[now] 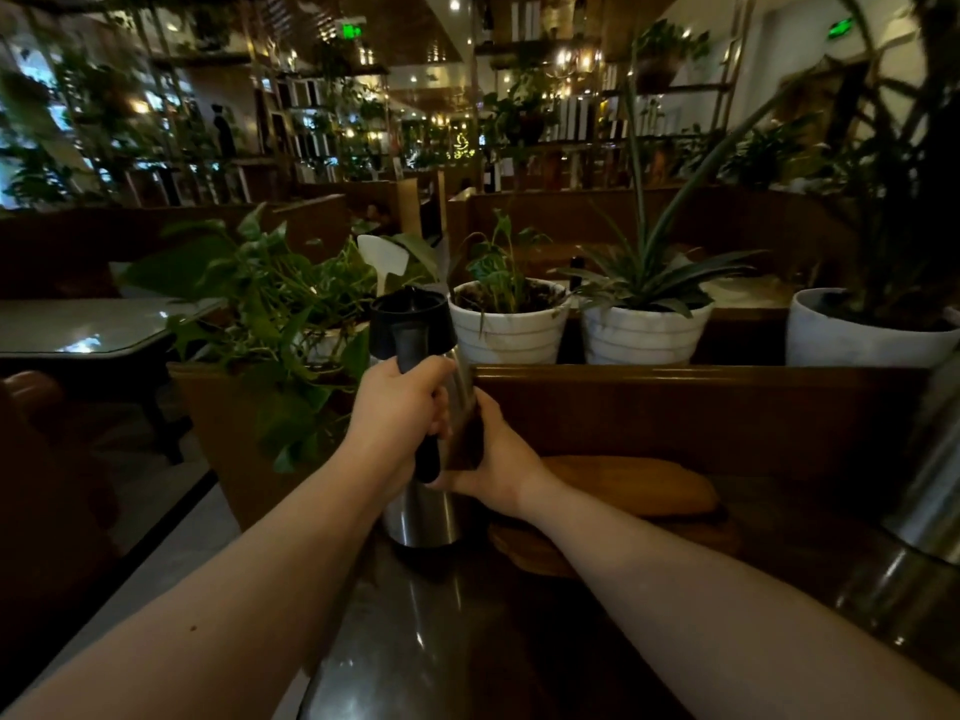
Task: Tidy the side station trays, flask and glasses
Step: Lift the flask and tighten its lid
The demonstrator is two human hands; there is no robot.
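Where the dark bench (415, 641) meets a wooden wall, a tall shiny metal flask (423, 517) stands upright near the bench's left edge. It has a black lid (410, 324) and a black handle (427, 459). No brand or words can be read on it. Two green lit signs hang far off up high, but their writing is too small and blurry to read.

Both hands are on the flask. The left hand (400, 402) is wrapped tight around the top of the black handle, on the near side. The right hand (491, 454) presses against the right side of the flask body, with its fingers curled round it. The two hands sit close together, nearly touching.

Just right of the flask, wooden trays (639, 491) lie flat on the bench, one on top of another. At the far right edge, another shiny metal pot (930, 511) shows, partly cut off. Behind the wooden wall stand white plant pots (509, 335) with green leaves.
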